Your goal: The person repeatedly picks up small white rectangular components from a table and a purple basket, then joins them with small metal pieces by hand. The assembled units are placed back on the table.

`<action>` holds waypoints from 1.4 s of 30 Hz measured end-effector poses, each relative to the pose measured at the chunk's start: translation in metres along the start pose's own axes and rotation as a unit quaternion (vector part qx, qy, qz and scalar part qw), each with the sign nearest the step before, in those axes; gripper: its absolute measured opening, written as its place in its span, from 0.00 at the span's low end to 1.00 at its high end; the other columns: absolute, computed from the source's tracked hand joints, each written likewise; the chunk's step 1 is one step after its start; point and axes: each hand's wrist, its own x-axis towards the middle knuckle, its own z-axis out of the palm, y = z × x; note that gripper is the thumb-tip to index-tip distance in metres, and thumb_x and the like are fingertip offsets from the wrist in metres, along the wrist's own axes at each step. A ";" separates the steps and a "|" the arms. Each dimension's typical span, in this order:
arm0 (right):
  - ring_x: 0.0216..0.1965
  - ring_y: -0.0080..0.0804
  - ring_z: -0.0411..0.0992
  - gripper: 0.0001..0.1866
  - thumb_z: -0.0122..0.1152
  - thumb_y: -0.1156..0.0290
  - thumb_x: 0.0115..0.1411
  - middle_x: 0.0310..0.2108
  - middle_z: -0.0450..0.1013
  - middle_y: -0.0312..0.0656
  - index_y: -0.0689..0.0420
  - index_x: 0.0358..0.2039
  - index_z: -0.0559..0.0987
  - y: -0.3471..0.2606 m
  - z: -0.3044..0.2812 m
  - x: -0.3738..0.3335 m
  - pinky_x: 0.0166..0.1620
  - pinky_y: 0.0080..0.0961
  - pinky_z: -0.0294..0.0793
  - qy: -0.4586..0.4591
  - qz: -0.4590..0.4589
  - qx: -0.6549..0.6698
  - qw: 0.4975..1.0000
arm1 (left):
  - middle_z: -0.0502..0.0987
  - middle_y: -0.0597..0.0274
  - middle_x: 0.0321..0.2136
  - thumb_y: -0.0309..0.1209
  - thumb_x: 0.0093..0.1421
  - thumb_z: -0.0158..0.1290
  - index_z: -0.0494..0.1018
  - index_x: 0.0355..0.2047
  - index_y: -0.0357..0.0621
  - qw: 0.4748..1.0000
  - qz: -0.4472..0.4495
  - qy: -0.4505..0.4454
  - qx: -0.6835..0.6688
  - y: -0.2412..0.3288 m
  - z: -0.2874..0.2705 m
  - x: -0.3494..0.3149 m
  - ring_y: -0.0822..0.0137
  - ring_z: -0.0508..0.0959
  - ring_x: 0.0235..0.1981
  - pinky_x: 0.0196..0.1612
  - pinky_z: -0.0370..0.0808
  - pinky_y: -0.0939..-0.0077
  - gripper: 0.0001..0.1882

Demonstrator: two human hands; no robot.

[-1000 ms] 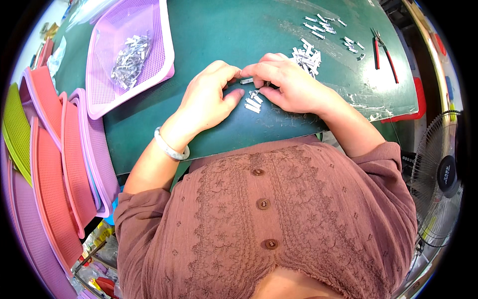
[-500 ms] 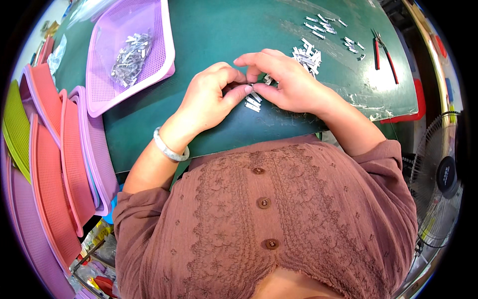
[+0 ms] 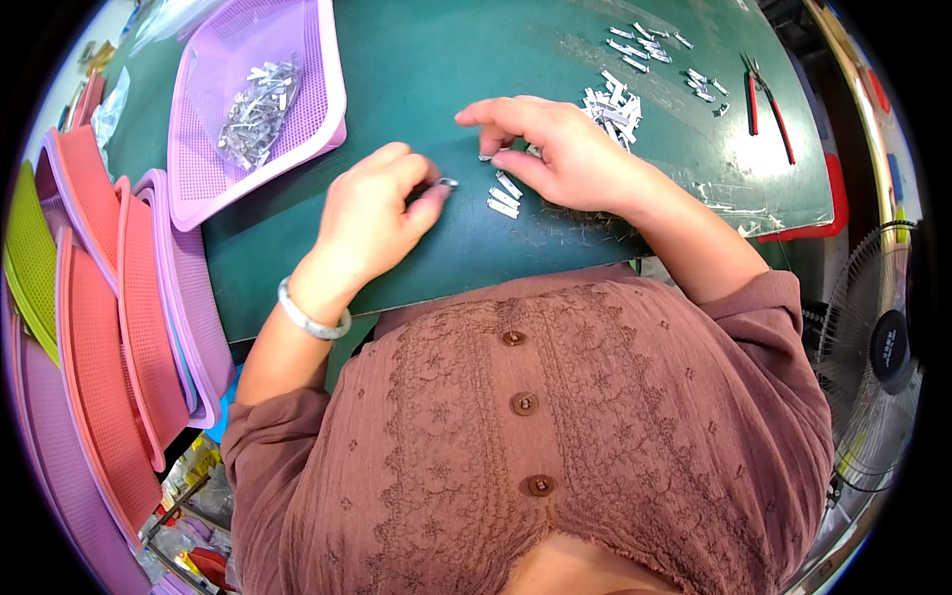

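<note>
in the head view, a dark green worktop (image 3: pixel 407 69), scuffed near its front edge and glaring on the right, fills the upper half of the frame. a brown shirt (image 3: pixel 446 426) with three buttons covers the lower middle and hides what is below.

two hands are over the worktop. the left hand (image 3: pixel 377 213), left of the centre, pinches one small metal piece (image 3: pixel 448 182) between thumb and fingertips. the right hand (image 3: pixel 565 154), at the upper centre, is curved with thumb and forefinger near each other; a shiny bit shows at its tips, but i cannot tell whether it is gripped.

between the hands lie a few loose pieces (image 3: pixel 503 208), at least three. just beyond the right hand is one heaped pile (image 3: pixel 617 109), too jumbled to count and partly covered by that hand. at the upper right are a scattered group (image 3: pixel 635 50), overlapping, and a smaller cluster (image 3: pixel 697 85) of about five.

one pair of pliers (image 3: pixel 754 107) with red handles lies beside the cluster. one purple basket (image 3: pixel 319 89) stands at the upper left, with one clear bag (image 3: pixel 260 114) of similar pieces in it. pink, purple and green baskets (image 3: pixel 104 347) crowd the left edge. one fan (image 3: pixel 861 367) is at the right edge, and one pale bracelet (image 3: pixel 312 312) circles the left wrist.
</note>
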 end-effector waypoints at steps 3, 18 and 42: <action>0.34 0.38 0.69 0.18 0.53 0.80 0.49 0.26 0.72 0.39 0.55 0.43 0.72 0.005 -0.005 -0.004 0.39 0.31 0.69 -0.029 -0.011 -0.058 0.998 | 0.68 0.61 0.19 0.23 0.47 0.55 0.71 0.24 0.39 0.996 -0.048 0.007 0.078 -0.012 -0.013 -0.013 0.69 0.68 0.17 0.22 0.66 0.79 0.04; 0.30 0.30 0.69 0.23 0.54 0.82 0.48 0.26 0.70 0.36 0.56 0.47 0.70 0.000 -0.006 -0.005 0.37 0.24 0.70 0.074 -0.022 -0.054 0.996 | 0.71 0.61 0.24 0.28 0.48 0.57 0.73 0.28 0.38 0.981 -0.073 -0.009 -0.179 0.021 0.008 0.008 0.69 0.72 0.22 0.26 0.69 0.77 0.08; 0.30 0.14 0.64 0.22 0.52 0.80 0.55 0.28 0.66 0.31 0.61 0.51 0.65 -0.002 -0.013 -0.005 0.35 0.12 0.64 0.093 0.116 0.236 0.960 | 0.74 0.70 0.24 0.29 0.56 0.54 0.74 0.30 0.36 0.891 -0.154 0.024 -0.426 0.007 0.027 0.034 0.81 0.69 0.26 0.30 0.67 0.86 0.07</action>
